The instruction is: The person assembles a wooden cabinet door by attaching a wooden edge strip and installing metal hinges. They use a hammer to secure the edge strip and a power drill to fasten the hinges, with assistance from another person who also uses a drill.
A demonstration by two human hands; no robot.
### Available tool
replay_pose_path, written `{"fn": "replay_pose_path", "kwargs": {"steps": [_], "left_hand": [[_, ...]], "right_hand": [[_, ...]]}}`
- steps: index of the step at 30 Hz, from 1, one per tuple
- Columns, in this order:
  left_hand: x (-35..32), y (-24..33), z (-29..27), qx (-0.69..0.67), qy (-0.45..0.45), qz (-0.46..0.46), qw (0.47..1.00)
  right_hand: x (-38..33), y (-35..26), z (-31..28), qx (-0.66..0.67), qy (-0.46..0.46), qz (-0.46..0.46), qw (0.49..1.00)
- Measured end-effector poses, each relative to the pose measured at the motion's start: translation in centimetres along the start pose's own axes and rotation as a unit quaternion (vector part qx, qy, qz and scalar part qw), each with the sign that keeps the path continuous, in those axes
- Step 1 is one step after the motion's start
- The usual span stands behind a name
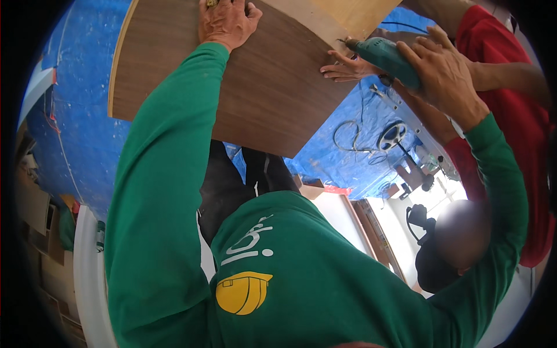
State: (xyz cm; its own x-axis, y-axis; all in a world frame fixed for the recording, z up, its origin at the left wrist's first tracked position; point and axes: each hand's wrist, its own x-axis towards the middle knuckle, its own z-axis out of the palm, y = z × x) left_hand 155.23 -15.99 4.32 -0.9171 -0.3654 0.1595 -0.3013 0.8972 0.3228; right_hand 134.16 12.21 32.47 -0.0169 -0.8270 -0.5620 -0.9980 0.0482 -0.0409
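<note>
My right hand (pixel 444 78) is wrapped round a teal power drill (pixel 390 60) at the right. The drill's tip meets the corner edge of a brown wood-grain panel (pixel 272 87), where a paler board (pixel 331 14) joins it. My left hand (pixel 229 26) lies on the panel's face near the top, thumb apart; its fingertips run out of view. Something gold-coloured shows at one of its fingers, too cut off to name. Another person's hand (pixel 348 68) reaches in just below the drill tip, fingers stretched along the panel edge.
A co-worker in a red shirt (pixel 493 40) stands close on the right, with a dark cap (pixel 435 267) below. Blue sheeting (pixel 81 151) covers the floor. A cable (pixel 348 139) and a wheel-like round part (pixel 392 136) lie on it. Boards and boxes (pixel 52 232) are at the left.
</note>
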Motion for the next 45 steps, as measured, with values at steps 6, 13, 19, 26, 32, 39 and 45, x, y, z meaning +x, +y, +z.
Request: {"fn": "replay_pose_path", "kwargs": {"steps": [6, 13, 19, 26, 32, 39, 45], "left_hand": [[0.1, 0.1, 0.2, 0.012, -0.003, -0.001, 1.0], [0.3, 0.0, 0.0, 0.021, -0.018, -0.005, 1.0], [0.8, 0.2, 0.1, 0.018, -0.018, 0.0, 1.0], [1.0, 0.4, -0.2, 0.02, -0.026, 0.004, 0.999], [0.3, -0.8, 1.4, 0.022, 0.021, 0.017, 0.999], [0.7, -0.4, 1.1, 0.018, 0.007, 0.009, 1.0], [1.0, 0.1, -0.1, 0.018, -0.004, 0.011, 1.0]], "right_hand": [[0.2, 0.4, -0.2, 0.016, -0.001, -0.001, 1.0], [0.5, 0.4, -0.4, 0.085, -0.039, 0.079, 0.992], [-0.8, 0.6, 1.2, 0.098, -0.062, 0.07, 0.991], [-1.0, 0.9, 1.8, 0.09, -0.072, 0.034, 0.993], [-0.3, 0.9, 0.4, 0.043, -0.097, 0.039, 0.994], [-0.2, 0.9, 0.2, 0.059, -0.111, 0.044, 0.991], [-0.3, 1.2, 0.9, 0.053, -0.118, 0.044, 0.991]]}}
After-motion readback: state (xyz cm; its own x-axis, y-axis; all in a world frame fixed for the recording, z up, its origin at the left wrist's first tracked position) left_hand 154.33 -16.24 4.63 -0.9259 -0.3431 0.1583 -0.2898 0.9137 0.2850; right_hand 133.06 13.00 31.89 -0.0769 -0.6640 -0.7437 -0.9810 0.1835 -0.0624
